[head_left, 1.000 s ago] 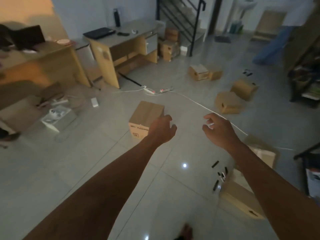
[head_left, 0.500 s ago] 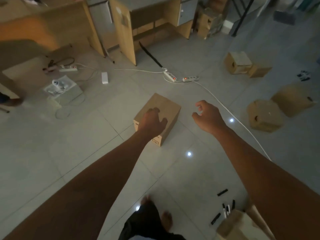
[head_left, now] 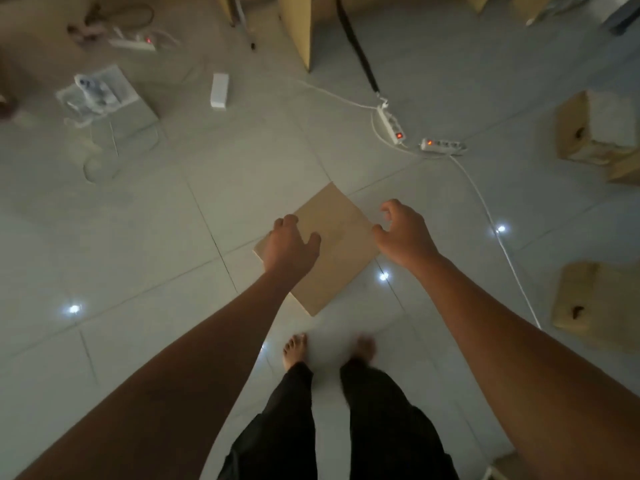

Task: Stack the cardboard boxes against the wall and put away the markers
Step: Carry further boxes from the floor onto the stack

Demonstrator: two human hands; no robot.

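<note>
A brown cardboard box (head_left: 339, 258) sits on the tiled floor just in front of my bare feet. My left hand (head_left: 291, 247) is on its upper-left edge, the fingers curled over the side and the thumb lying on the top face. My right hand (head_left: 405, 233) hovers at the box's upper-right edge with curved, spread fingers that hold nothing; whether it touches the box is unclear. Two more cardboard boxes lie to the right, one farther away (head_left: 595, 133) and one nearer (head_left: 588, 299). No markers are in view.
Two power strips (head_left: 391, 124) (head_left: 443, 146) with lit switches lie beyond the box, and a white cable (head_left: 498, 233) runs past its right side. A small white box (head_left: 219, 95) and a bagged item (head_left: 100, 93) lie at the far left. A wooden desk leg (head_left: 298, 26) stands at the top.
I have stepped up to the box and tilted my view down. My left hand has settled on its left edge and my right hand has come in to its right edge.
</note>
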